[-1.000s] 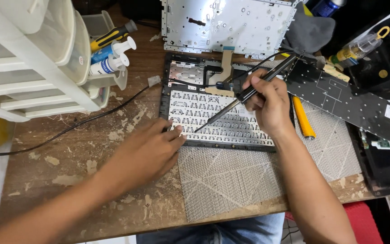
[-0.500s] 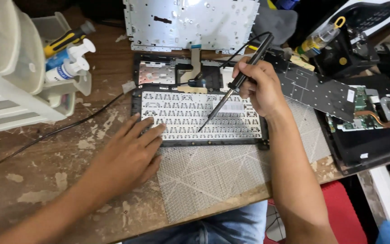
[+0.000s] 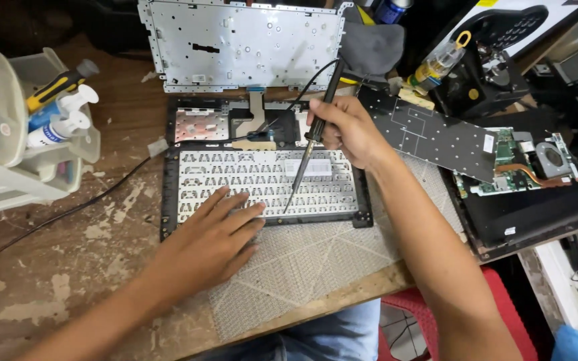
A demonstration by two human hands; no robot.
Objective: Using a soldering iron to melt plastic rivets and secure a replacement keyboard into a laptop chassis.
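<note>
A black laptop top case [image 3: 166,175] lies open-side up on a grey work mat, showing the white underside of its keyboard [image 3: 235,180]. My left hand [image 3: 209,241] rests flat on the case's front edge, fingers spread over the keyboard's lower rows. My right hand [image 3: 346,128] grips a black soldering iron [image 3: 309,144] like a pen, its tip touching the keyboard back near the lower middle. The iron's cable runs up and to the left across the case.
A silver perforated metal plate [image 3: 242,43] lies behind the case. A black keyboard sheet [image 3: 436,137] and an opened laptop base with circuit board [image 3: 523,167] sit to the right. White plastic drawers with bottles and a screwdriver [image 3: 48,113] stand at left. The table's front edge is close.
The view has shifted so the case sits more central. My right hand has tilted the soldering iron more upright and moved its tip lower on the keyboard; my left hand stays on the front edge.
</note>
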